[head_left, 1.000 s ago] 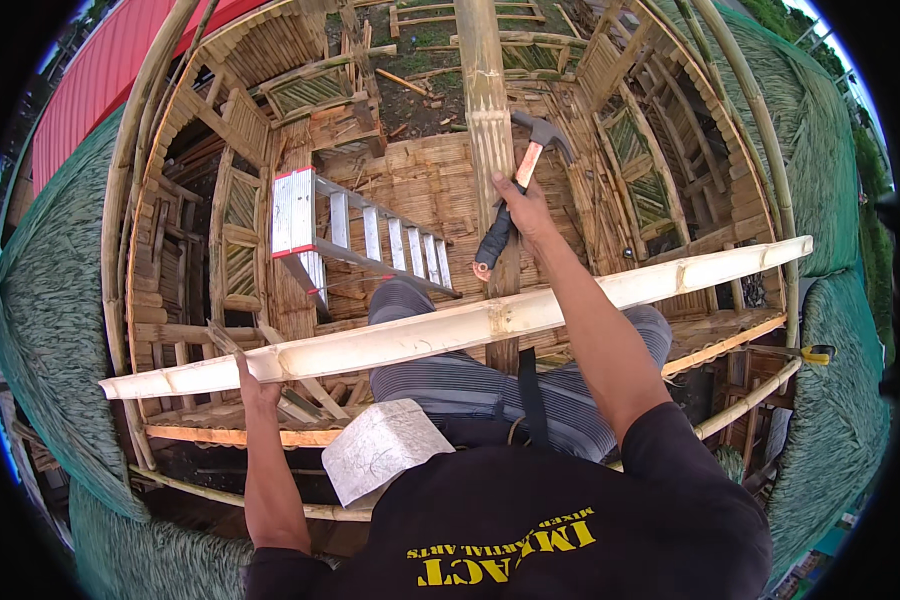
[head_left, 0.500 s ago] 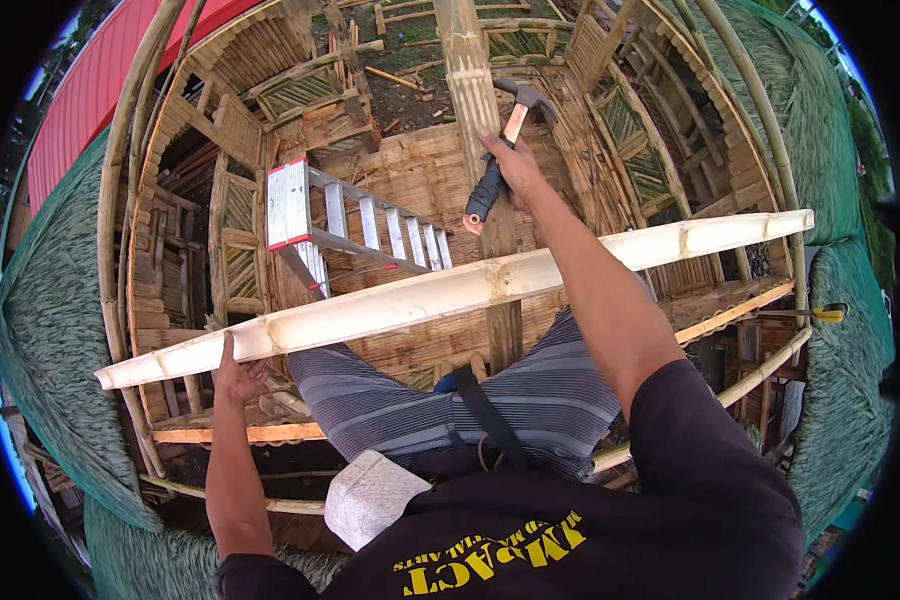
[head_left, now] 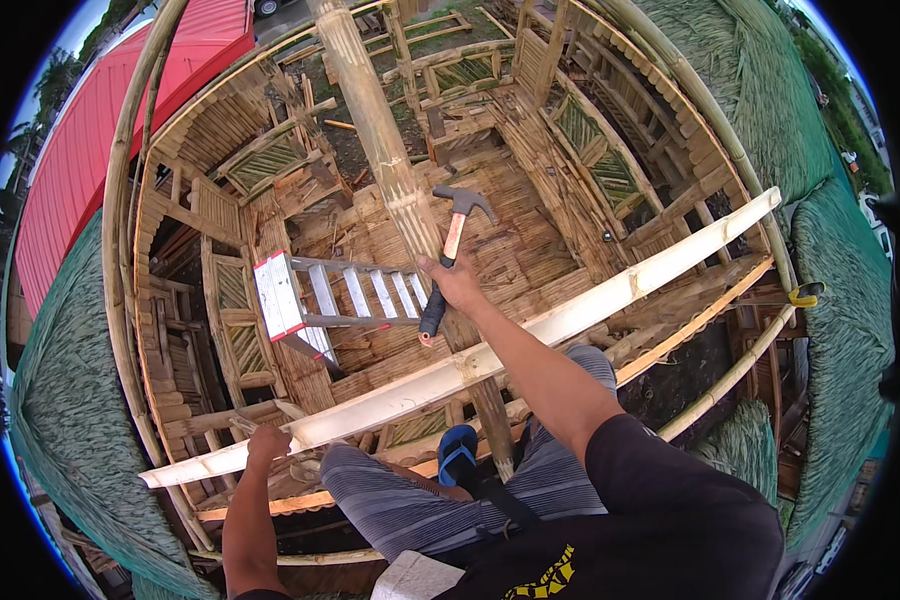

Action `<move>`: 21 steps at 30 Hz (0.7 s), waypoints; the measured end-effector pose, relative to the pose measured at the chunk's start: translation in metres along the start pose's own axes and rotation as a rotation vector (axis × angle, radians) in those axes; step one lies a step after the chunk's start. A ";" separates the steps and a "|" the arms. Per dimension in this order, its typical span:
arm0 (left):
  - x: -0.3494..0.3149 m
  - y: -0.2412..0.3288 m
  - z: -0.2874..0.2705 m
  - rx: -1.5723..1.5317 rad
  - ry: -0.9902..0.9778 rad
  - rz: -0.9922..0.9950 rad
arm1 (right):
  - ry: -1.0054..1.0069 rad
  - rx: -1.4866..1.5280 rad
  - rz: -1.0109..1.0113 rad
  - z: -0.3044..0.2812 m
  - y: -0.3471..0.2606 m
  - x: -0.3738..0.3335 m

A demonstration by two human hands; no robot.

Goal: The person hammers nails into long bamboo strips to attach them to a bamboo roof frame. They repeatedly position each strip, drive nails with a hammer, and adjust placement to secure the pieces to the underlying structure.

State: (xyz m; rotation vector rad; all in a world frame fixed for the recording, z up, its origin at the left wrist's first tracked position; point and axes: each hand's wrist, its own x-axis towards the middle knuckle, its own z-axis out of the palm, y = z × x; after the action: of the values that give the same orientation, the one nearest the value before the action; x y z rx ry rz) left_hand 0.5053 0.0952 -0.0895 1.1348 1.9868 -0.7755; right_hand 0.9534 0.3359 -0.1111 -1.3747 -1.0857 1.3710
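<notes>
A long, pale split-bamboo strip (head_left: 370, 408) slants across in front of me, its right end higher in the picture than its left. My left hand (head_left: 268, 443) is closed at the strip's left part, and the undersides of its fingers are hidden. My right hand (head_left: 456, 284) grips a hammer (head_left: 454, 238) by its black-wrapped handle, with the dark claw head pointing away from me. That hand is against a thick bamboo pole (head_left: 385, 150), which runs from far to near beneath the strip.
An aluminium stepladder (head_left: 280, 300) stands left of the pole on the slatted bamboo floor (head_left: 510, 240). Bamboo poles and rails surround me. Green-netted thatch (head_left: 70, 400) and a red roof (head_left: 130, 150) lie beyond. A yellow-handled tool (head_left: 805, 295) sits at the right rail. My sandalled foot (head_left: 458, 455) shows below.
My view has shifted, and the strip now slants more steeply. The right hand with the hammer appears lower and farther left. My left hand has changed from a loose hold to closed fingers.
</notes>
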 end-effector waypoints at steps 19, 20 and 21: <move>-0.078 0.466 -0.175 -0.173 0.931 0.699 | 0.219 -0.131 0.337 -0.226 -0.146 -0.098; -0.079 0.466 -0.176 -0.136 0.970 0.679 | 0.220 -0.143 0.322 -0.229 -0.149 -0.107; -0.080 0.467 -0.178 -0.116 0.991 0.703 | 0.242 -0.162 0.298 -0.234 -0.152 -0.115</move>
State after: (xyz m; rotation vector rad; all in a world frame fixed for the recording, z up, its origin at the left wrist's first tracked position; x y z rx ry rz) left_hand 0.8992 0.3988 0.0061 2.2271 2.0226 0.3563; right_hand 1.1877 0.2561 0.0626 -1.8284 -0.8703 1.3007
